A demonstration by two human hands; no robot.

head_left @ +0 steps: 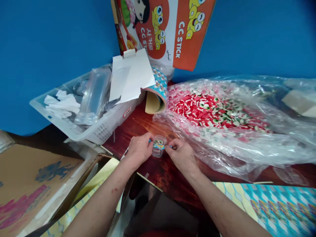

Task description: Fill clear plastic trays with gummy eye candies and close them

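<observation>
A small clear plastic container (157, 153) lies on the dark red wooden table between my hands. Across it runs a narrow blue printed sticker (159, 145) with colourful figures. My left hand (141, 148) pinches the sticker's left end, close to the container's side. At the other end, my right hand (181, 154) grips the sticker between thumb and forefinger. Whether the sticker is stuck down on the container cannot be made out. To the right lies a big clear plastic bag (237, 141) full of small red, white and green pieces.
A translucent basket (84, 133) of clear plastic packs and white scraps stands left, with white card (132, 77) on it. Behind are a sticker roll (160, 87) and an orange carton (184, 42). Sticker sheets (278, 204) lie front right; an open cardboard box (32, 184) is left.
</observation>
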